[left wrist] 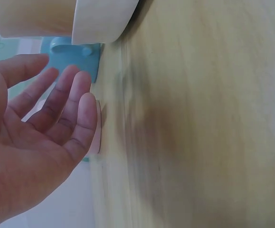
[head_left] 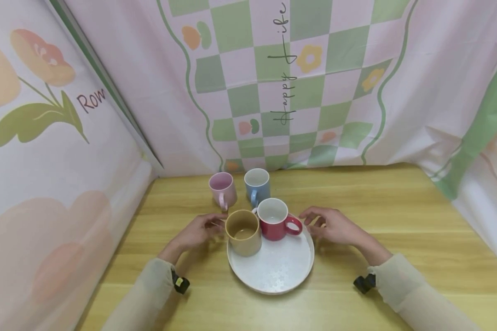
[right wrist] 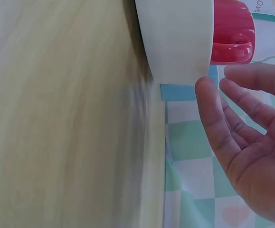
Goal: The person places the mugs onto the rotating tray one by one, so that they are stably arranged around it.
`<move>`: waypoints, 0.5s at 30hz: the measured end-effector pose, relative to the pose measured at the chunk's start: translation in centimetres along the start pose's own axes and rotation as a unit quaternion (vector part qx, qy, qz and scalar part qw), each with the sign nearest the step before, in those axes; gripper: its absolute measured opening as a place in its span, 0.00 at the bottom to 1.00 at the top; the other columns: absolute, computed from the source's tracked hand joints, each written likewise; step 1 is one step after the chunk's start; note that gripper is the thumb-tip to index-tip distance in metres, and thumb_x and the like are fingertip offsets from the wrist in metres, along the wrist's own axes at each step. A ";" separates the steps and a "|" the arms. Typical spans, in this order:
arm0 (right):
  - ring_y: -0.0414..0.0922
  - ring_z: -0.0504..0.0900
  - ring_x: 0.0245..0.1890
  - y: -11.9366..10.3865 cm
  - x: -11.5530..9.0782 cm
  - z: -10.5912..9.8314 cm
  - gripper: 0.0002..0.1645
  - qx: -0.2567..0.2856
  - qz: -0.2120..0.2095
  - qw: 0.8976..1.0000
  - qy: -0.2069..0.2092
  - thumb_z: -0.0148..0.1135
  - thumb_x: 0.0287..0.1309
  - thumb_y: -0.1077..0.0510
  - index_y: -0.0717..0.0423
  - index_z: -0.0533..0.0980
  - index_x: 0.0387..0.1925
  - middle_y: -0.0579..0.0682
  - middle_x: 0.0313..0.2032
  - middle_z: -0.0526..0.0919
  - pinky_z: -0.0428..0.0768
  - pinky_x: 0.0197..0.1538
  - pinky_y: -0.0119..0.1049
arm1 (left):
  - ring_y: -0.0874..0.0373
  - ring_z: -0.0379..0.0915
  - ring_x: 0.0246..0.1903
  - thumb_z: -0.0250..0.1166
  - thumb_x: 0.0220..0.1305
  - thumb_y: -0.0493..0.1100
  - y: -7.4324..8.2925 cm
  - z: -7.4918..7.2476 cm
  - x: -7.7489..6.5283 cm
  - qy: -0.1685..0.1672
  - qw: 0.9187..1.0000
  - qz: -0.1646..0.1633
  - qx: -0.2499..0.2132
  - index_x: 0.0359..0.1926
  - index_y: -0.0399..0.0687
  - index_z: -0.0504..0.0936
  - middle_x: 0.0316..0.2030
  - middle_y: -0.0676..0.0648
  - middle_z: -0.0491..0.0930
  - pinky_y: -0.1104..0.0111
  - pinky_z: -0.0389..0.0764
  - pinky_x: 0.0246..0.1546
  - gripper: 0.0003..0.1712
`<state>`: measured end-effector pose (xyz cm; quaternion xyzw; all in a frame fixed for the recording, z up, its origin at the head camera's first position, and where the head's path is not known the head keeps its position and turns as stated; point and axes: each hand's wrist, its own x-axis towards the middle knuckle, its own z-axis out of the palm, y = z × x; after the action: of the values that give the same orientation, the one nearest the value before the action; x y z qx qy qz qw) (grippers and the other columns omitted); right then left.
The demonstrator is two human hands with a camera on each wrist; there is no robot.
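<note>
A round white tray (head_left: 278,272) bears a tan mug (head_left: 246,244) at its left and a red mug (head_left: 272,231) with a white inside at its back. My left hand (head_left: 202,229) is beside the tray's left edge, near the tan mug. Its fingers are loosely bent, and the left wrist view shows nothing in the palm (left wrist: 37,147). On the other side, my right hand (head_left: 333,225) has its fingertips close to the tray's rim and the red mug's handle. Whether they touch the rim, I cannot tell. Nothing is held in either hand.
Behind the tray, a pink mug (head_left: 225,194) and a blue mug (head_left: 262,192) stand upright on the wooden table (head_left: 381,207). Printed cloth (head_left: 240,69) hangs at the table's back edge, and more cloth (head_left: 87,165) hangs along the left.
</note>
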<state>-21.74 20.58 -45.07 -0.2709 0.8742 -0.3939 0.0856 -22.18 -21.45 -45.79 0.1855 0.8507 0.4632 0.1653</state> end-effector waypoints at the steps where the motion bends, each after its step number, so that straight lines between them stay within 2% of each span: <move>1: 0.42 0.84 0.35 0.1 0.0 0.0 0.17 0.003 0.002 1.000 -0.003 0.64 0.62 0.63 0.54 0.78 0.53 0.53 0.42 0.86 0.84 0.33 0.32 | 0.47 0.79 0.52 0.61 0.70 0.39 0.0 0.0 0.0 0.006 1.000 -0.002 0.004 0.66 0.43 0.73 0.53 0.38 0.82 0.58 0.84 0.50 0.24; 5: 0.43 0.83 0.35 0.4 0.0 0.3 0.17 0.012 0.017 1.000 -0.014 0.62 0.61 0.65 0.53 0.78 0.52 0.54 0.43 0.85 0.85 0.32 0.33 | 0.48 0.79 0.53 0.61 0.70 0.41 -0.1 -0.3 0.2 0.029 0.999 -0.022 0.003 0.65 0.46 0.75 0.53 0.42 0.83 0.60 0.83 0.52 0.24; 7: 0.43 0.83 0.36 0.5 0.0 0.4 0.17 0.011 0.022 1.000 -0.019 0.62 0.61 0.65 0.52 0.78 0.52 0.53 0.43 0.85 0.85 0.32 0.34 | 0.48 0.79 0.52 0.61 0.70 0.43 0.0 -0.5 0.3 0.036 0.999 -0.034 -0.005 0.65 0.47 0.75 0.53 0.43 0.83 0.60 0.84 0.50 0.24; 15: 0.42 0.83 0.34 0.9 -0.1 0.6 0.18 0.012 0.025 0.999 -0.027 0.62 0.61 0.64 0.51 0.78 0.52 0.53 0.43 0.85 0.84 0.29 0.33 | 0.46 0.80 0.50 0.61 0.70 0.40 0.4 -1.0 0.6 0.069 0.995 -0.058 -0.034 0.63 0.46 0.77 0.54 0.38 0.82 0.53 0.84 0.50 0.22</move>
<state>-21.82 20.73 -46.13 -0.2583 0.8732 -0.3948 0.1222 -23.09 -21.65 -44.98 0.0979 0.8534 0.4928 0.1391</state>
